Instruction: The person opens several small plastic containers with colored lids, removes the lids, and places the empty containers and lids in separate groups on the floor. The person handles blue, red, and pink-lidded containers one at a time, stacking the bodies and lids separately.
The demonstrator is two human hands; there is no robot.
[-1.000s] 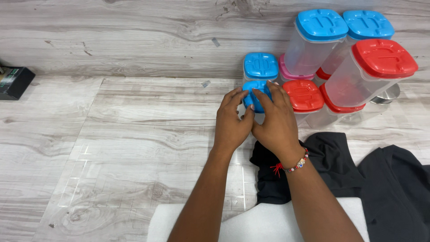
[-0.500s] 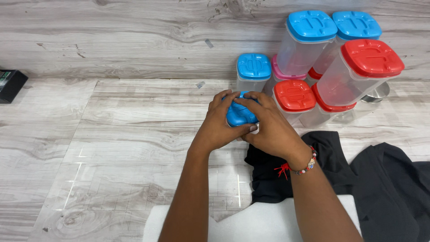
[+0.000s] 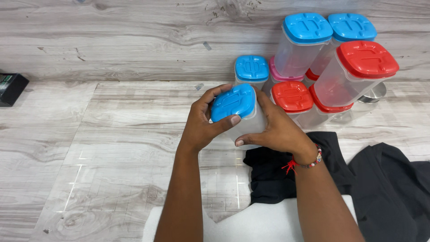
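Observation:
Both hands hold a small clear plastic container with a blue lid, lifted and tilted toward me above the wood-grain table. My left hand wraps its left side, thumb resting across the lid's front edge. My right hand cups the clear body from the right and below. A red thread and a beaded bracelet circle my right wrist.
Behind the hands stands a cluster of clear containers: a small blue-lidded one, a small red-lidded one, tall blue-lidded ones, a large red-lidded one. Black cloth lies at right, a white sheet near me, a dark box at far left.
The blue-lidded container has been lifted from the table and tilted toward me. My left thumb now lies over the lid, and the view has drawn closer.

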